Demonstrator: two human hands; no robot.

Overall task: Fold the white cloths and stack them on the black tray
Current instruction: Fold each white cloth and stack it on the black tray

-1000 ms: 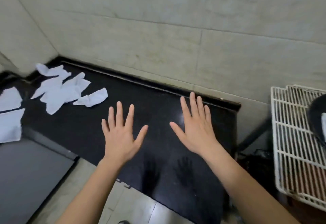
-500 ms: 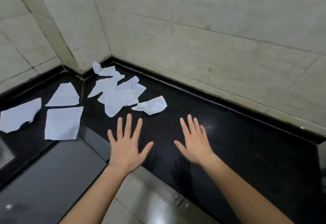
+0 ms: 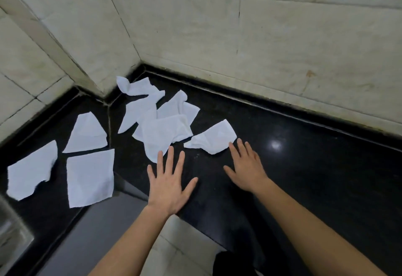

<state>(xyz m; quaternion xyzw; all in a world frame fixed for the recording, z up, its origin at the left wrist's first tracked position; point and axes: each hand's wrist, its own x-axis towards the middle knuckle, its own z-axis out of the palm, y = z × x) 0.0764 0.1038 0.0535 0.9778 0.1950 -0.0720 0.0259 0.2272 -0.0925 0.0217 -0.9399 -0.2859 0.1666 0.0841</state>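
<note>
Several white cloths lie on a black stone counter (image 3: 304, 167). A crumpled heap (image 3: 161, 123) sits near the corner, with one small crumpled cloth (image 3: 214, 138) to its right. A square flat cloth (image 3: 89, 180), a triangular one (image 3: 87, 134) and a ragged one (image 3: 30, 173) lie to the left. My left hand (image 3: 167, 184) hovers flat with spread fingers just below the heap. Beside the small cloth, my right hand (image 3: 245, 167) is flat too, its fingertips near the cloth's lower edge. Both hands hold nothing. No black tray is in view.
Pale tiled walls (image 3: 261, 36) meet in a corner behind the counter. A grey surface (image 3: 97, 232) lies below the counter's inner edge, and light floor tiles (image 3: 178, 258) show between my arms. A dark object (image 3: 230, 265) sits at the bottom edge.
The view has swung left, away from the white wire rack, bringing the cloths toward the centre. Both hands have moved left and forward, nearer the cloths, still flat and spread.
</note>
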